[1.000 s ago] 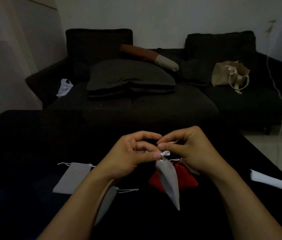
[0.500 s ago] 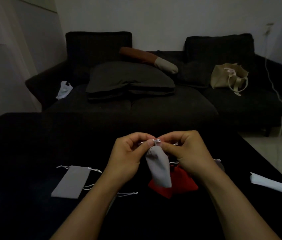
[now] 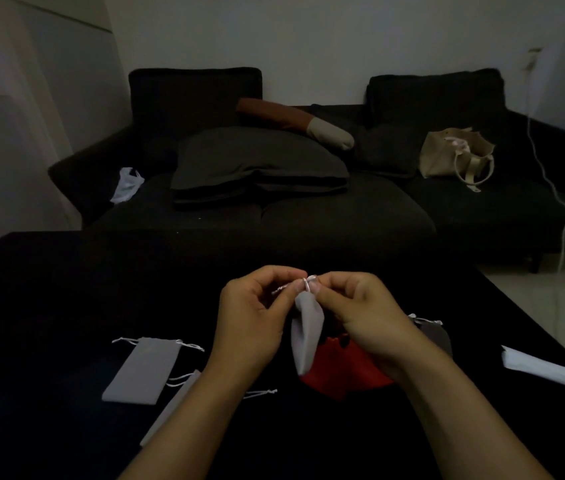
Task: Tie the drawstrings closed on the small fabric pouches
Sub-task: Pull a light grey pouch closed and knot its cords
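Observation:
A small grey pouch (image 3: 305, 332) hangs between my hands above the dark table (image 3: 49, 299). My left hand (image 3: 251, 320) pinches one white drawstring end beside the pouch's gathered neck. My right hand (image 3: 360, 313) pinches the white cord loop (image 3: 308, 281) at the top of the neck. Under the hanging pouch lies a red pouch (image 3: 343, 372). A flat grey pouch (image 3: 142, 370) lies to the left with its strings loose. Another grey pouch (image 3: 173, 407) is partly hidden under my left forearm. A darker grey pouch (image 3: 435, 336) shows behind my right wrist.
A white folded item (image 3: 547, 368) lies at the table's right edge. Beyond the table stands a dark sofa (image 3: 308, 216) with cushions, a beige tote bag (image 3: 454, 154) and a white plastic bag (image 3: 127, 185). A white cable (image 3: 558, 195) hangs at right.
The grey pouch has swung from hanging long and pointed toward me to hanging shorter between my hands. Both hands stay together at its neck, working the cord.

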